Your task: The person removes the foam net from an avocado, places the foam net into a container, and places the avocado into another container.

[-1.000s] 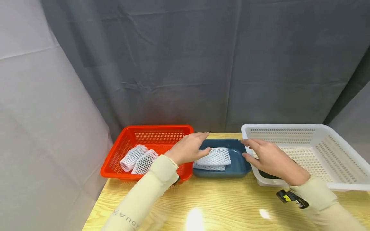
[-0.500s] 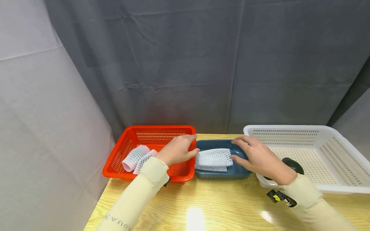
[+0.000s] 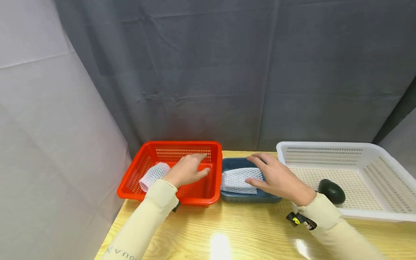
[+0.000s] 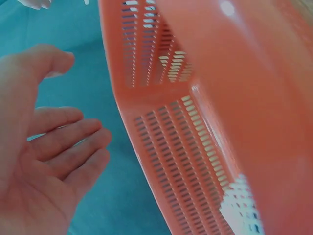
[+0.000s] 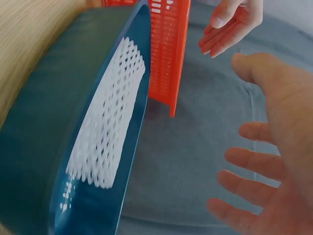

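Note:
My left hand (image 3: 186, 170) hovers over the red basket (image 3: 217, 180), fingers extended and nothing in them. Beneath its wrist, a white foam net sleeve (image 3: 154, 175) lies in that basket, and the arm covers whatever is beside it. My right hand (image 3: 276, 177) hangs above the blue tray (image 3: 234, 196) with spread, relaxed fingers, holding nothing. Inside the tray lie white foam net sleeves (image 3: 238, 179), flat and overlapping. In the left wrist view the palm and fingers (image 4: 73, 142) stand apart from the basket wall; the right wrist view shows the fingers (image 5: 254, 164) clear of the net.
To the right stands a white basket (image 3: 328, 144) holding a dark green, avocado-like fruit (image 3: 331, 191). All three containers sit side by side on a wooden table (image 3: 195, 231). Grey cloth (image 3: 201, 72) hangs behind them, and pale cloth (image 3: 65, 144) on the left.
Both hands have moved left: the left one from the red basket's right rim to over its middle, the right one from the white basket's rim to over the blue tray. The dark fruit is now uncovered.

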Action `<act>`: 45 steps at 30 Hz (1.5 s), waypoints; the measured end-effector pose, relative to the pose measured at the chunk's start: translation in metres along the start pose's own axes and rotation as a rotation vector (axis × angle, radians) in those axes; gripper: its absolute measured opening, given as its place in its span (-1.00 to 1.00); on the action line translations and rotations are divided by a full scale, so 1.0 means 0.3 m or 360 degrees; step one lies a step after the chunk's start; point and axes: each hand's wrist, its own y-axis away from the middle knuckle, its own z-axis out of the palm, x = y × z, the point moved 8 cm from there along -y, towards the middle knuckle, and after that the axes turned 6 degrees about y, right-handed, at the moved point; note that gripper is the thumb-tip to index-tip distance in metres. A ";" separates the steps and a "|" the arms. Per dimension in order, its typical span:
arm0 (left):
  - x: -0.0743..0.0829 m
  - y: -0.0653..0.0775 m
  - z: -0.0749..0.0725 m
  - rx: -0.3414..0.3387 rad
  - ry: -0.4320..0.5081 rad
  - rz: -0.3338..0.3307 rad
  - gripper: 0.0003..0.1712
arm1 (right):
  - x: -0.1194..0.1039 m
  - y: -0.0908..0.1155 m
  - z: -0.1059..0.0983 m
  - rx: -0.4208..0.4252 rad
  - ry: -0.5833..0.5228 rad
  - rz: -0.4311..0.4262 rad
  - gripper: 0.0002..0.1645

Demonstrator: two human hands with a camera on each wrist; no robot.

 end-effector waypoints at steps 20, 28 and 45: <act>-0.188 0.036 0.013 -0.0005 -0.0026 -0.0196 -0.26 | -0.054 -0.054 0.084 -0.0090 -0.0065 0.0028 -0.09; -0.281 0.059 0.024 -0.0049 -0.0077 -0.0297 -0.27 | -0.078 -0.076 0.113 -0.0090 -0.0093 -0.0004 -0.09; -0.394 0.106 0.050 -0.0068 -0.0211 -0.0480 -0.39 | -0.139 -0.130 0.164 -0.0045 -0.0161 -0.0114 -0.12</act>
